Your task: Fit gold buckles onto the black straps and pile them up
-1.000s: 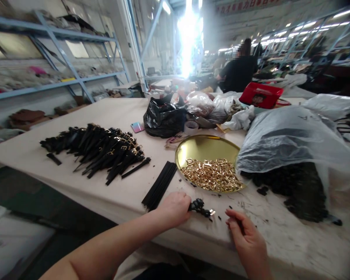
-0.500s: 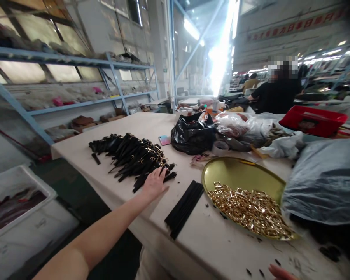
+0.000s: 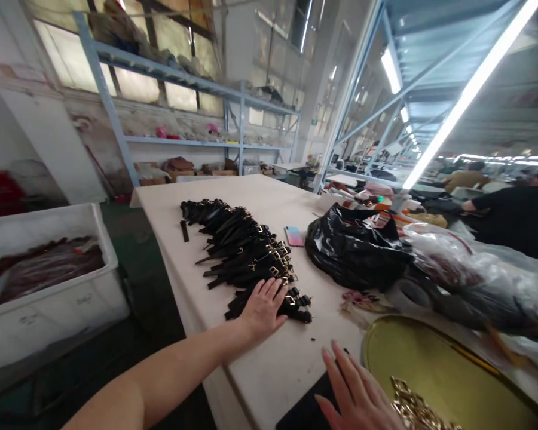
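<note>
Now: L hand (image 3: 262,307) flat, palm-down | R hand (image 3: 356,394) fingers spread

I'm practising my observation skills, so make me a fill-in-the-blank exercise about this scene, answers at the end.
The person's left hand rests on a pile of straps coloured ____.
Between the straps and the plastic bag lies a pink-and-blue ____.
The tray holds small metal pieces coloured ____.
The white bin stands at the picture's ____ edge.

Missing words: black; phone; gold; left.
</note>
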`<act>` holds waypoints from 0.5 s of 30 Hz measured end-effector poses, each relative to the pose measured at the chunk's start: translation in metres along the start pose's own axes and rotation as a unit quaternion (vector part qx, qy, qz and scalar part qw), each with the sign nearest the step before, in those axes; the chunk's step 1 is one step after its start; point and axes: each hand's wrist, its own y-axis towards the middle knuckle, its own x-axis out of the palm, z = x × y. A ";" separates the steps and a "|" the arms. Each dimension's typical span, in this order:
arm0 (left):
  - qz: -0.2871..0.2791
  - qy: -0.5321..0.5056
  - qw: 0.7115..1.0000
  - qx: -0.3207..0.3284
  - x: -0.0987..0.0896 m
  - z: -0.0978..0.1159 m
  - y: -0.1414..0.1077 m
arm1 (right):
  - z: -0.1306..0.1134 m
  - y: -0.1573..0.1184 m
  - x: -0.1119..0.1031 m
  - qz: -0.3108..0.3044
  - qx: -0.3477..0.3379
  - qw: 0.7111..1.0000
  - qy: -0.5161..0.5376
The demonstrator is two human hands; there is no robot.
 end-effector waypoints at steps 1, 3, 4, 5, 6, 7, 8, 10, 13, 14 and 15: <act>0.004 -0.008 1.000 0.006 -0.002 -0.003 -0.002 | 0.000 0.024 0.014 -0.021 -0.018 1.000 -0.011; 0.014 -0.027 0.999 0.019 -0.008 -0.015 -0.004 | -0.002 0.063 0.041 -0.047 -0.024 0.999 -0.011; 0.020 -0.034 0.999 0.020 -0.012 -0.024 -0.004 | -0.003 0.078 0.054 -0.051 -0.024 0.998 -0.004; 0.028 -0.037 0.999 0.015 -0.016 -0.036 -0.003 | -0.004 0.090 0.067 -0.051 -0.028 0.998 0.008; 0.036 -0.034 0.999 0.002 -0.020 -0.049 -0.001 | -0.004 0.100 0.078 -0.049 -0.036 0.998 0.022; 0.045 -0.027 0.998 -0.017 -0.023 -0.064 0.003 | -0.004 0.107 0.089 -0.046 -0.046 0.997 0.037; 0.056 -0.018 0.997 -0.040 -0.026 -0.079 0.007 | -0.002 0.113 0.099 -0.041 -0.056 0.996 0.051; 0.078 -0.001 0.993 -0.091 -0.027 -0.108 0.019 | 0.002 0.124 0.117 -0.035 -0.077 0.994 0.070; 0.092 0.004 0.987 -0.134 -0.019 -0.137 0.034 | 0.009 0.139 0.135 -0.037 -0.108 0.990 0.077; 0.090 0.000 0.986 -0.139 -0.014 -0.141 0.038 | 0.010 0.143 0.140 -0.042 -0.115 0.990 0.076; 0.086 -0.005 0.986 -0.143 -0.010 -0.144 0.040 | 0.011 0.148 0.144 -0.050 -0.116 0.989 0.074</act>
